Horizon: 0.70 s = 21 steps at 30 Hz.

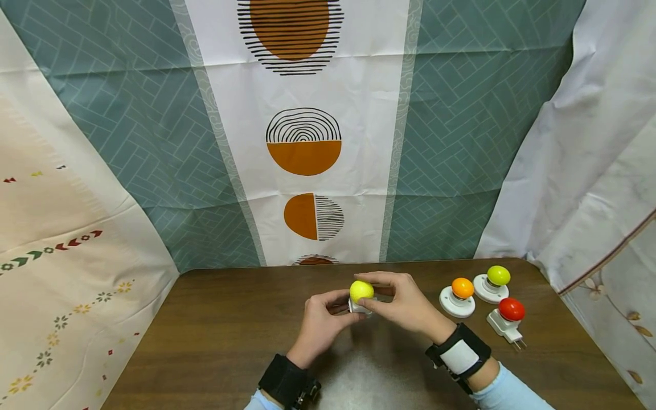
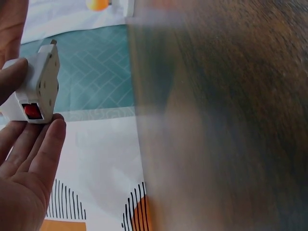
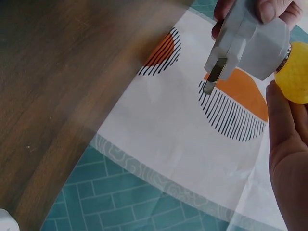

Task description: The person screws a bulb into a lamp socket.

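Note:
My left hand (image 1: 320,322) grips a white plug-in bulb socket (image 3: 262,48) between thumb and fingers, raised over the table's middle. A yellow light bulb (image 1: 361,291) sits in its mouth, with a strip of the metal base showing at the joint in the right wrist view. My right hand (image 1: 402,302) pinches this bulb, thumb at the near side and fingers at the far side. One flat metal prong (image 3: 215,74) sticks out of the socket. On the socket's end a red rocker switch (image 2: 32,111) shows in the left wrist view.
At the table's right stand two round white holders, one with an orange bulb (image 1: 463,288), one with a yellow-green bulb (image 1: 499,275). Nearer lies another plug-in socket (image 1: 504,327) with a red bulb (image 1: 511,310). Patterned cloths (image 1: 307,85) hang behind the brown table (image 1: 230,330).

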{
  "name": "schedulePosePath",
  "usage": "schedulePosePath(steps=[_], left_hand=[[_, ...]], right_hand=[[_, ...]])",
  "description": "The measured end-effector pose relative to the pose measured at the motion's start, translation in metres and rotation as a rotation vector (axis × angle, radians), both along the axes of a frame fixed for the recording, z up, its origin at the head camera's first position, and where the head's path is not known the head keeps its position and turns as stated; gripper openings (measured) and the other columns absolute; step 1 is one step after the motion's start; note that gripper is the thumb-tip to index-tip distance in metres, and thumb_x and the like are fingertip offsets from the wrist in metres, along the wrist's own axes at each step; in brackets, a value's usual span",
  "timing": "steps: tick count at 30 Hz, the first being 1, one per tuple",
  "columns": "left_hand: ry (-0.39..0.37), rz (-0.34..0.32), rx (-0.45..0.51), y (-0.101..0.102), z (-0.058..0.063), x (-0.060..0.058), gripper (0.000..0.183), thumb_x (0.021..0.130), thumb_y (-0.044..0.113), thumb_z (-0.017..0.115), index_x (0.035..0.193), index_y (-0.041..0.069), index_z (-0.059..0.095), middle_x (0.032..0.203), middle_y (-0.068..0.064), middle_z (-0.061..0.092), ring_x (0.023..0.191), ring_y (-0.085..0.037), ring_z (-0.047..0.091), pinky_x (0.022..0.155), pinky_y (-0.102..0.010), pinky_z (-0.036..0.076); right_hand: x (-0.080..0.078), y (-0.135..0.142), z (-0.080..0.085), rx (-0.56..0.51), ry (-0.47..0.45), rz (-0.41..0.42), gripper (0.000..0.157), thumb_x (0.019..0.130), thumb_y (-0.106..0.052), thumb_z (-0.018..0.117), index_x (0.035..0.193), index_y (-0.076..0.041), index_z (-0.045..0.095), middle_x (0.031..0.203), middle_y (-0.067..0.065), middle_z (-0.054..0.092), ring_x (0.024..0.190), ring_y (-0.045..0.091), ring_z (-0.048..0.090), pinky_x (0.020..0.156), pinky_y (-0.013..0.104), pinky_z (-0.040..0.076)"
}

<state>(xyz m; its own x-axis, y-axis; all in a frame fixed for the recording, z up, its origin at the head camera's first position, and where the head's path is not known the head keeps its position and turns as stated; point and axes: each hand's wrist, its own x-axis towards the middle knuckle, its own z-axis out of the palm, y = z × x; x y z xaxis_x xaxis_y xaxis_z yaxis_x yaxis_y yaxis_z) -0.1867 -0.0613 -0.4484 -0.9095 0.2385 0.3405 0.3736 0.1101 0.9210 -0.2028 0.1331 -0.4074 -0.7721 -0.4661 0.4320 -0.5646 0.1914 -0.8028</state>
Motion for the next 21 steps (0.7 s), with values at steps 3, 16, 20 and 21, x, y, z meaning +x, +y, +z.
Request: schedulePosePath(steps=[3,16,20,21], left_hand=[[0.001,0.019,-0.002,0.001,0.001,0.001,0.042,0.072,0.01,0.078,0.112,0.006,0.064,0.104,-0.006,0.064,0.094,-0.022,0.062,0.079,-0.044,0.048],[0.006,0.028,-0.004,0.0,-0.011,-0.006,0.044,0.073,0.012,0.078,0.114,0.007,0.064,0.105,-0.004,0.064,0.095,-0.021,0.061,0.079,-0.044,0.048],[0.014,0.017,-0.006,-0.001,-0.027,-0.014,0.044,0.073,0.017,0.079,0.114,0.011,0.064,0.106,-0.001,0.064,0.095,-0.018,0.061,0.079,-0.04,0.048],[0.016,0.015,-0.007,-0.002,-0.03,-0.016,0.044,0.073,0.019,0.079,0.114,0.013,0.064,0.107,0.0,0.064,0.095,-0.017,0.061,0.079,-0.038,0.048]], right_hand=[[-0.006,0.0,-0.011,-0.009,0.012,-0.042,0.041,0.08,-0.021,0.073,0.119,-0.016,0.062,0.115,-0.002,0.06,0.104,0.015,0.057,0.081,0.034,0.048],[-0.011,0.003,-0.016,0.001,-0.014,0.004,0.047,0.08,-0.026,0.073,0.124,-0.019,0.058,0.121,-0.003,0.057,0.108,0.017,0.055,0.086,0.034,0.045],[-0.012,0.003,-0.016,0.005,-0.031,0.053,0.046,0.082,-0.024,0.071,0.126,-0.017,0.057,0.121,-0.001,0.057,0.107,0.018,0.056,0.082,0.033,0.047],[-0.012,0.003,-0.016,0.003,-0.025,0.051,0.046,0.081,-0.023,0.071,0.125,-0.015,0.058,0.12,0.0,0.058,0.105,0.018,0.057,0.081,0.032,0.047]])
